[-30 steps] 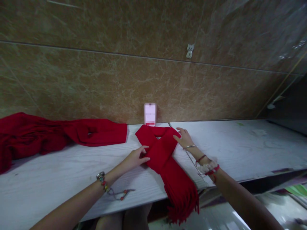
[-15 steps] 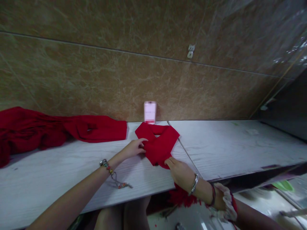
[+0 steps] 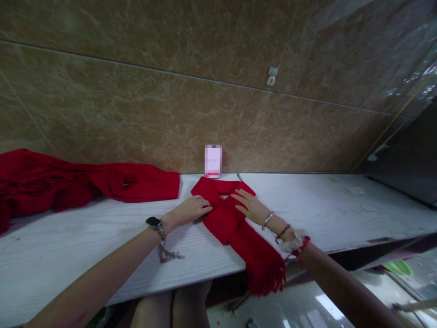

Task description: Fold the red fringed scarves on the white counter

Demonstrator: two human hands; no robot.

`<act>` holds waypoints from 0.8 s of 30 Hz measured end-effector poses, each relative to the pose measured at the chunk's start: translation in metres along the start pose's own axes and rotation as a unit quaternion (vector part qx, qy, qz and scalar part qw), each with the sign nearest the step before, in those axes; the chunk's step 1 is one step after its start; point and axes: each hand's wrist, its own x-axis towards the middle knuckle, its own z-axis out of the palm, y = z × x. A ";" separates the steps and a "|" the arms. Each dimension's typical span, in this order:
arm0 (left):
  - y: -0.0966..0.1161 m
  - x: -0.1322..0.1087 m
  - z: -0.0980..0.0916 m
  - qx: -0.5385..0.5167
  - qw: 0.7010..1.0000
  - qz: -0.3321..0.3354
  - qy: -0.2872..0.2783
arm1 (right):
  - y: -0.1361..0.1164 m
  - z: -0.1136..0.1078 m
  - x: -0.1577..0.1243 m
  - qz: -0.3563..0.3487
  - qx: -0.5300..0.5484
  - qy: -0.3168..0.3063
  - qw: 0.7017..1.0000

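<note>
Nearest: the person's knees [image 3: 153, 312], below the near edge of a white counter [image 3: 68, 246]. Glossy floor [image 3: 297, 314] to the near right; a green basin [image 3: 398, 268] lies farther right, beyond the counter edge.

Red scarf [image 3: 221, 225]: on the counter, centre, between the two hands. Its fringe [image 3: 268, 280] extends past the near edge, slightly right of centre. From there the strip runs far and left to a folded, crossed section; the far end forms a flattened loop with a small gap in it.

Left hand [image 3: 189, 209]: at the left side of the crossed section, touching cloth. Fingers together and partly bent, ring on one finger. Whether cloth is pinched cannot be told. Wrist carries a dark-faced watch [image 3: 154, 222] and a beaded bracelet [image 3: 165, 255], its loose end trailing.

Right hand [image 3: 251, 207]: open, fingers spread and pointing left, over the right side of the loop. Wrist carries a silver bangle [image 3: 268, 220]; a pale scrunchie [image 3: 294, 241] sits higher on the forearm.

Far left: a second red cloth [image 3: 75, 187], bunched at the left, flat toward its right end, well apart from the hands.

Far centre: pale phone-shaped object [image 3: 213, 160], upright, just beyond the loop; its face is pixelated.

Farthest: brown marbled wall [image 3: 136, 118], bearing a white cat-shaped hook [image 3: 272, 76] right of centre.
</note>
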 end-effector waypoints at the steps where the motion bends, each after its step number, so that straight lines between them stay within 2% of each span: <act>1: 0.000 0.002 0.000 0.018 1.000 0.007 -0.003 | 0.007 0.006 0.007 0.016 -0.018 -0.029 0.999; 4: -0.002 0.000 -0.001 0.051 0.998 0.021 -0.010 | 0.023 0.023 0.017 0.053 -0.052 -0.092 0.993; 6: -0.004 -0.006 -0.001 0.056 0.998 0.027 -0.016 | 0.029 0.029 0.018 0.054 -0.064 -0.099 0.992; 9: -0.004 -0.017 -0.002 0.039 0.999 0.006 -0.029 | 0.034 0.032 0.019 0.038 -0.069 -0.092 0.993; 12: 0.001 -0.022 -0.002 -0.013 0.999 -0.027 -0.015 | 0.040 0.029 0.026 0.033 -0.070 -0.070 0.995; 15: 0.010 -0.020 0.000 -0.072 0.995 -0.074 0.016 | 0.049 0.027 0.038 0.070 -0.074 -0.021 0.995; 18: 0.016 -0.016 0.005 -0.123 0.988 -0.092 -0.002 | 0.061 0.030 0.050 0.110 -0.071 0.011 0.991; 21: 0.018 -0.016 0.009 -0.151 0.985 -0.082 -0.014 | 0.074 0.038 0.057 0.090 -0.070 0.007 0.994; 24: 0.020 -0.017 0.010 -0.153 0.983 -0.103 -0.011 | 0.082 0.045 0.058 0.086 -0.074 -0.005 0.994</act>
